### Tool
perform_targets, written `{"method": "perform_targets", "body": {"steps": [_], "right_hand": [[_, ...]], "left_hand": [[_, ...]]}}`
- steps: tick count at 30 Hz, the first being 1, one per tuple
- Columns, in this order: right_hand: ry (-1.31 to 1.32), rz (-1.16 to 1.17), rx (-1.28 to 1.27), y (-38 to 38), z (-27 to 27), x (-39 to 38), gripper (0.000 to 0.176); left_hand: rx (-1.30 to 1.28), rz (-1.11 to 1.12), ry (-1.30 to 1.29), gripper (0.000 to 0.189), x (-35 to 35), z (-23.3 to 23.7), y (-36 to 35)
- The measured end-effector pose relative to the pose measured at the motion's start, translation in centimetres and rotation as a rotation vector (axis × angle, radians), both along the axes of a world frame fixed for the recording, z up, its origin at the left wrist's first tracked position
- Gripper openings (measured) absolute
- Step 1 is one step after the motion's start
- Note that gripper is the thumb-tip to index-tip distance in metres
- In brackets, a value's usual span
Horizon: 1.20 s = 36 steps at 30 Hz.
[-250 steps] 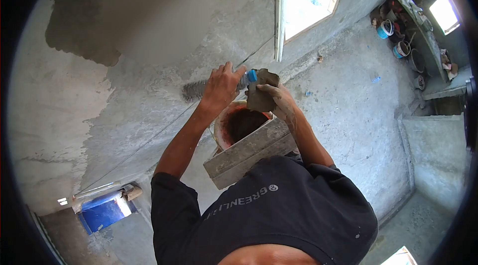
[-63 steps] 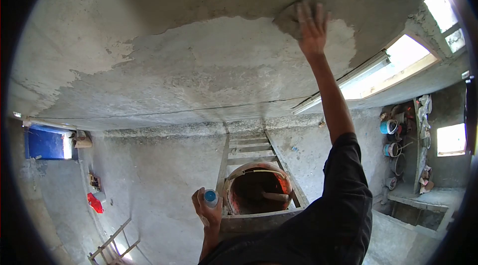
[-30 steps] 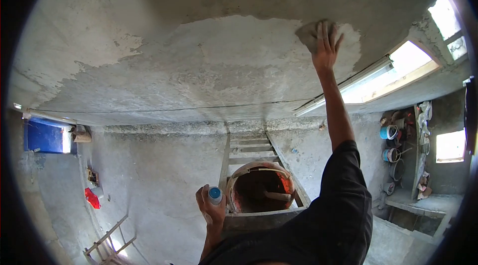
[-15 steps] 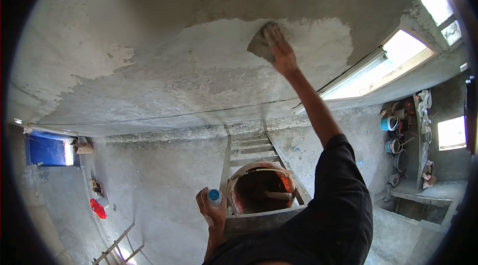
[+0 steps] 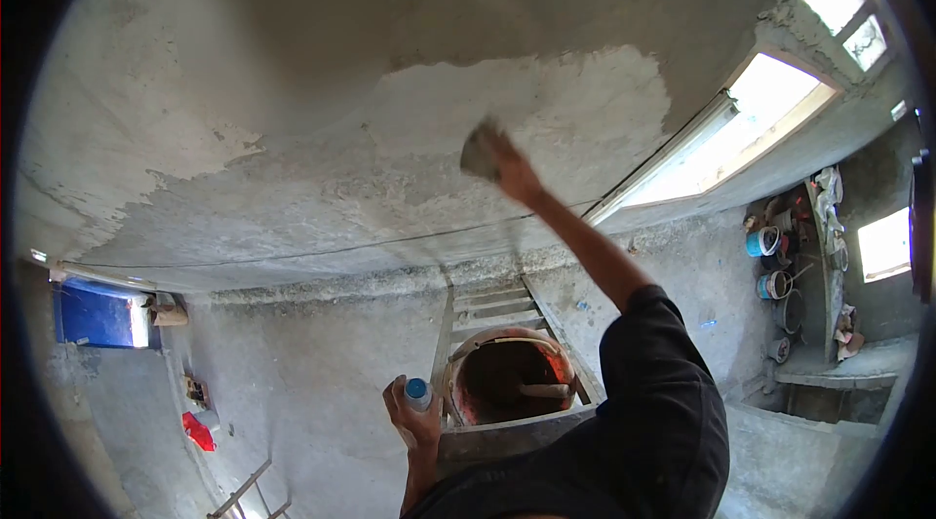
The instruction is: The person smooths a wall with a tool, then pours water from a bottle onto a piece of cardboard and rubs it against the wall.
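Observation:
My right hand (image 5: 517, 174), blurred by motion, is raised in front of the grey plastered wall (image 5: 419, 129). It is closed on a flat grey sponge-like pad (image 5: 479, 151), over a paler patch with ragged edges. Whether the pad touches the wall here is hard to tell. Low in the view, my left hand (image 5: 417, 424) is wrapped round a bottle (image 5: 417, 396) with a blue cap. Just right of that hand sits a bucket (image 5: 475, 407) with a reddish inside. A stick-like handle (image 5: 544, 390) rests in it.
A wooden ladder (image 5: 495, 303) stands behind the bucket. Bright window openings (image 5: 741, 124) are at the right, with several blue and white buckets (image 5: 763, 242) below. A blue door (image 5: 96, 312) and a red item (image 5: 199, 431) lie to the left. A thin cable (image 5: 322, 259) crosses the wall.
My right hand has swept down and left with the pad, away from the top of the paler patch. My left hand still holds the bottle in nearly the same place.

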State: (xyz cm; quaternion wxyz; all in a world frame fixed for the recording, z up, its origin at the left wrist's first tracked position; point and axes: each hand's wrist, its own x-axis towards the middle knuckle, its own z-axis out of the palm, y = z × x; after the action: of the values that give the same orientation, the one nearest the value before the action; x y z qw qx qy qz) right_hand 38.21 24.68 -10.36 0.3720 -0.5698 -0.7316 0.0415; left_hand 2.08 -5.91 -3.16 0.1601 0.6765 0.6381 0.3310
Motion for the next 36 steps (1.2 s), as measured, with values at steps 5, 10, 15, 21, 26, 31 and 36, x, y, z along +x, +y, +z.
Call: {"method": "perform_targets", "body": {"steps": [5,10,15,21,26,31,36], "right_hand": [[1.296,0.394,-0.653,-13.5,-4.9,-6.1,0.048],[1.299,-0.007,-0.717,-21.2,2.2,-4.8,0.046],[0.788,-0.302,-0.332,-28.1,6.8,-1.8,0.041],[0.62,-0.466,-0.344,-34.1,12.0,0.1,0.026],[1.073,-0.499,-0.352,-36.2,10.7,1.2,0.026],[1.742,-0.256,-0.358,-37.9,14.2,1.0,0.029],[1.735,-0.257,-0.358,-38.8,14.1,0.4,0.03]], "left_hand": [[-0.004,0.028,-0.014,0.051,0.1,0.2,0.1],[0.057,0.001,-0.027,0.049,0.1,0.8,0.4],[0.133,-0.083,-0.019,0.049,0.0,0.3,0.3],[0.145,-0.079,0.013,0.049,0.1,0.3,0.4],[0.166,-0.083,0.068,0.051,0.0,0.1,0.6],[0.185,-0.103,0.041,0.054,-0.3,0.0,0.6],[0.166,-0.119,0.033,0.054,-0.1,0.3,0.6]]}}
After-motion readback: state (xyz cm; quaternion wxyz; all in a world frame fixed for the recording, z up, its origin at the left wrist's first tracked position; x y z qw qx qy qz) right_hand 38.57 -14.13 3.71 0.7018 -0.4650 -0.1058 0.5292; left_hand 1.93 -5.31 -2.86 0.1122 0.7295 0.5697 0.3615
